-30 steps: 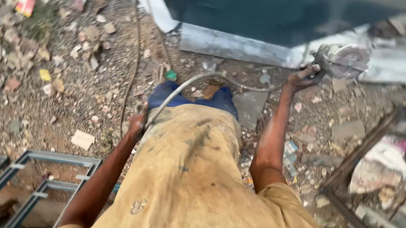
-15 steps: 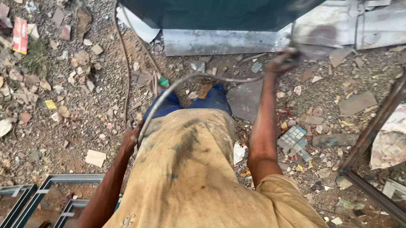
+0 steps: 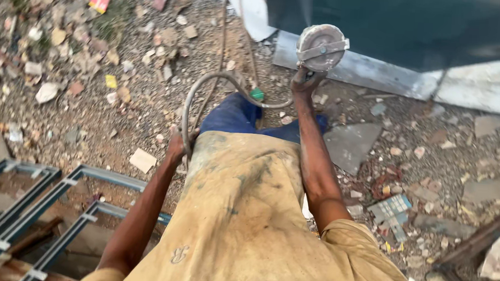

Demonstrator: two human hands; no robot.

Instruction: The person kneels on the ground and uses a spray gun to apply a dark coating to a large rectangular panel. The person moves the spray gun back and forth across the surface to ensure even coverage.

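**Grinder Raised at Twelve O'Clock, Cable Gathered at the Hip**

Seen from above, the person's right hand (image 3: 307,80) was stretched forward toward twelve o'clock and closed around the body of an angle grinder (image 3: 321,47). Only the round disc guard and a strap-like bracket across it showed clearly; the handle and the fingers wrapped on it were mostly hidden under the guard, so the exact hold was hard to read beyond a firm clasp. The disc itself was blurred, and whether it spun could not be told.

The left hand (image 3: 176,148) sat at about nine o'clock from the waist, fingers curled shut on a grey cable (image 3: 207,86). The cable looped up from that fist, arched toward eleven o'clock, then dipped past a small green fitting (image 3: 257,94) before running to the grinder. A second thin line continued toward the top edge and was cut off there.

A stained mustard shirt (image 3: 245,215) filled the lower middle and hid the legs except for a patch of blue trousers (image 3: 234,116).

At one to two o'clock stood a dark teal panel (image 3: 413,26), its top cropped by the frame, on a pale slab (image 3: 370,70). At seven to eight o'clock lay blue-grey metal frames (image 3: 38,203), partly out of view. Rubble and gravel (image 3: 93,61) covered the ground, with a flat grey stone (image 3: 351,144) just beside the right forearm.
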